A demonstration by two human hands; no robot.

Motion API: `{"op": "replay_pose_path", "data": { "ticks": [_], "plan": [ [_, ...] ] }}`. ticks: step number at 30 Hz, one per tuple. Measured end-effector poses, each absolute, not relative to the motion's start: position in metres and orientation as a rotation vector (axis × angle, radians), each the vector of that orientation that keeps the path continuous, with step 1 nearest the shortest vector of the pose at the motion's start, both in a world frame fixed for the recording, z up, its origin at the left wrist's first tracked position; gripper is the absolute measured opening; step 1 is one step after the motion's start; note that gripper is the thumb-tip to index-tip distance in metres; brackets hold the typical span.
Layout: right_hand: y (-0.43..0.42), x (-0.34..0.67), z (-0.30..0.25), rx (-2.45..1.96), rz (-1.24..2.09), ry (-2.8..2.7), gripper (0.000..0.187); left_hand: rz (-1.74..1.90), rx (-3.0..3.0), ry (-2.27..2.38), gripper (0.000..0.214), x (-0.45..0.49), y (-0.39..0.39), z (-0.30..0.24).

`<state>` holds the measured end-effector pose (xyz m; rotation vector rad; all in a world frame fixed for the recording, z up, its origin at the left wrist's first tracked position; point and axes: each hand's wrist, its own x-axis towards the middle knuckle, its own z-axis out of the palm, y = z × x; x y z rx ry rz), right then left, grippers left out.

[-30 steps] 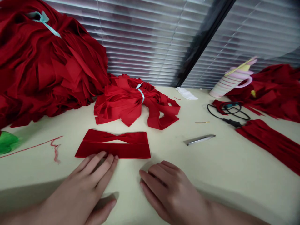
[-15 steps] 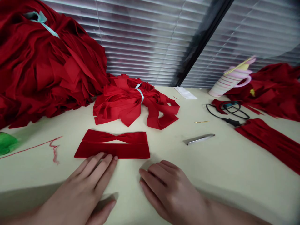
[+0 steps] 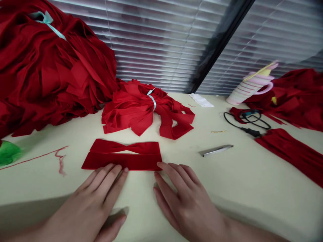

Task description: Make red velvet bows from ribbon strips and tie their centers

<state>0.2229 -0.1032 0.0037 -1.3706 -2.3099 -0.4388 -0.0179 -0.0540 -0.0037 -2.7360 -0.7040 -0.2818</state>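
Note:
A flat red velvet bow piece [image 3: 123, 155] lies on the pale table [image 3: 227, 181] in front of me. My left hand [image 3: 93, 205] rests flat with fingers stretched out, fingertips touching the piece's near edge. My right hand [image 3: 186, 201] lies open too, its fingers reaching to the piece's near right corner. Neither hand holds anything.
A tied bundle of red cut pieces [image 3: 146, 111] sits behind the bow, a big red fabric heap [image 3: 47, 64] at the far left. Metal tweezers [image 3: 215, 150], a black cable [image 3: 248, 122], a pink striped cup [image 3: 248, 87] and folded red cloth [image 3: 292, 153] lie to the right. Green scrap [image 3: 8, 152] left.
My right hand has uncurled and slid forward, so its fingertips now reach the bow piece's right corner. My left hand has stayed put.

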Motion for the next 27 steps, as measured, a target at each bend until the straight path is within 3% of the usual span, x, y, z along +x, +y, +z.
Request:
{"op": "replay_pose_path", "data": {
  "ticks": [5, 27],
  "plan": [
    [-0.1037, 0.2218, 0.0031, -1.451, -0.461, -2.371, 0.028, -0.261, -2.746, -0.718, 0.064, -0.0178, -0.0546, -0.0052],
    [-0.1028, 0.2210, 0.0022, -1.496, -0.459, -2.397, 0.025, -0.241, -2.769, -0.746, 0.066, -0.0210, -0.0544, -0.0064]
  ]
}}
